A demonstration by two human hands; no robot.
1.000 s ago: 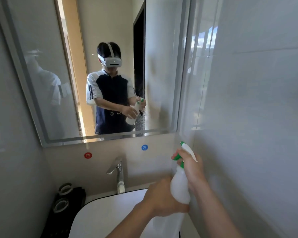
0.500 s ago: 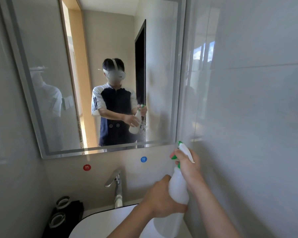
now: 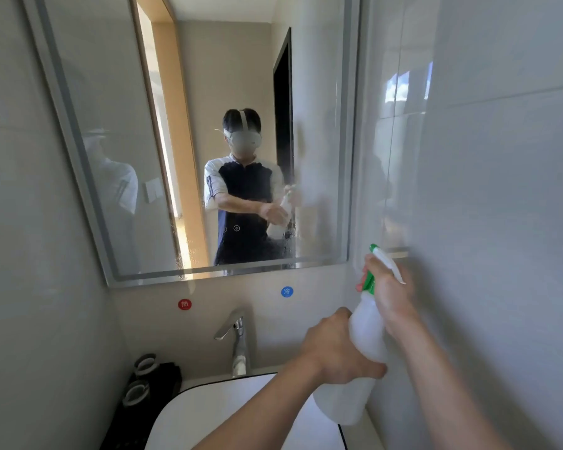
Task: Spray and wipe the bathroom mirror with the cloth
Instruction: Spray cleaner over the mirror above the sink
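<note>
The mirror (image 3: 111, 141) hangs on the back wall above the tap (image 3: 238, 339), which stands at the rear edge of the basin (image 3: 208, 414). Two rolls (image 3: 140, 378) lie left of the basin. The spray bottle (image 3: 361, 358) is over the basin's right edge, near the right wall, below the mirror's lower right corner.

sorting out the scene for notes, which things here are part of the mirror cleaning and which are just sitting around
In use: spray bottle, gripped by left hand and right hand; mirror. No cloth visible.

Lying about: faucet, sink, red sticker, blue sticker, two rolls.
</note>
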